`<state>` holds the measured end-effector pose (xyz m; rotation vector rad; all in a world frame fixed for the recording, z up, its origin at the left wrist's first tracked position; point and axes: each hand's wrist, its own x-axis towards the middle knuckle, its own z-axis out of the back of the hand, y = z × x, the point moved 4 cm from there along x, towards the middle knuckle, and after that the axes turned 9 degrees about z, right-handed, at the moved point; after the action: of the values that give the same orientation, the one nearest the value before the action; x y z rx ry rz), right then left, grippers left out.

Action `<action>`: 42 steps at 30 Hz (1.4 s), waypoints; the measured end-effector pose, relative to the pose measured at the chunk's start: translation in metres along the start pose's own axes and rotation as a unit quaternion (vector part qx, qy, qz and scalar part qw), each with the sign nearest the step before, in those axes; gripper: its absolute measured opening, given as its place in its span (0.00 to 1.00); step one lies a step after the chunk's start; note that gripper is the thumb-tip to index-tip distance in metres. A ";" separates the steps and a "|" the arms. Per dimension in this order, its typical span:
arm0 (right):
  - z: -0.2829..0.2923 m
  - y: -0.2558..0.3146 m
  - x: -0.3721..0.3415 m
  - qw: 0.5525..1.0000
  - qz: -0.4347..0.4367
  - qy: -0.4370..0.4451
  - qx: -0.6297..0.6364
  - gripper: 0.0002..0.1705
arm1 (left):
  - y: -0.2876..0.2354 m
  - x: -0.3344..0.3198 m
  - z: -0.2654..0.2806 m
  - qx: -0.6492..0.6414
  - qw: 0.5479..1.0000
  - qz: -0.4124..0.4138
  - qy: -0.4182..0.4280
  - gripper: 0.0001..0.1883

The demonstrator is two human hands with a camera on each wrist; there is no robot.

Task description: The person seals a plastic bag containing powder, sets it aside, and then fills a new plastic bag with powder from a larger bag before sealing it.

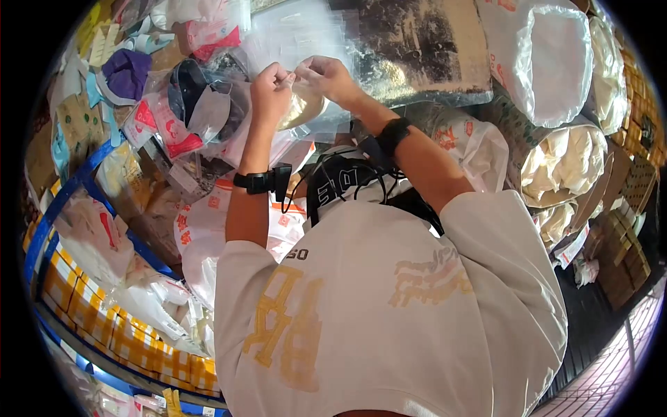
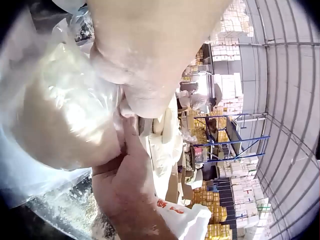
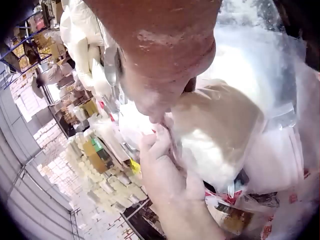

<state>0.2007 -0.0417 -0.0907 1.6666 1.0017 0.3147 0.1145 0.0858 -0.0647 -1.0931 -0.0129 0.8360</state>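
Note:
A clear plastic bag of pale powder [image 1: 303,108] hangs between the two hands. My left hand [image 1: 271,94] pinches one side of its gathered top edge, and my right hand [image 1: 330,80] pinches the other side, close by. In the left wrist view the bag [image 2: 65,115] bulges full below the bunched opening, with the right hand [image 2: 127,187] gripping the film. From the right wrist view, the powder fills the bag [image 3: 215,132], and the left hand [image 3: 170,175] meets the right at the neck. The fingertips are partly hidden behind each other.
Flat clear plastic bags [image 1: 299,35] lie in a stack beyond the hands. Right of them is a dusty dark board [image 1: 424,48]. An open lined sack [image 1: 556,62] stands at the far right. Cloths, packets and a blue metal rail [image 1: 87,170] crowd the left.

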 end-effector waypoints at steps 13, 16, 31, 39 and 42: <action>-0.001 -0.001 -0.002 0.997 0.002 -0.029 -0.074 0.10 | 0.021 0.006 0.007 0.031 0.996 0.037 0.072 0.06; 0.000 0.004 -0.002 0.996 -0.015 -0.020 -0.090 0.11 | 0.018 0.002 0.015 0.022 0.994 0.048 0.094 0.07; -0.020 -0.002 -0.009 0.994 0.049 -0.070 -0.071 0.07 | -0.003 -0.009 0.022 0.100 0.991 0.039 0.083 0.22; -0.030 0.002 -0.012 0.917 0.111 -0.136 -0.357 0.09 | -0.006 -0.014 0.029 0.142 0.988 -0.039 0.054 0.20; -0.033 -0.002 -0.011 0.893 0.150 -0.164 -0.392 0.12 | -0.008 -0.019 0.031 0.143 0.987 -0.058 0.034 0.20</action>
<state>0.1714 -0.0281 -0.0778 1.0603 0.2765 0.5362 0.0937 0.0969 -0.0358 -0.8408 0.0986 0.6720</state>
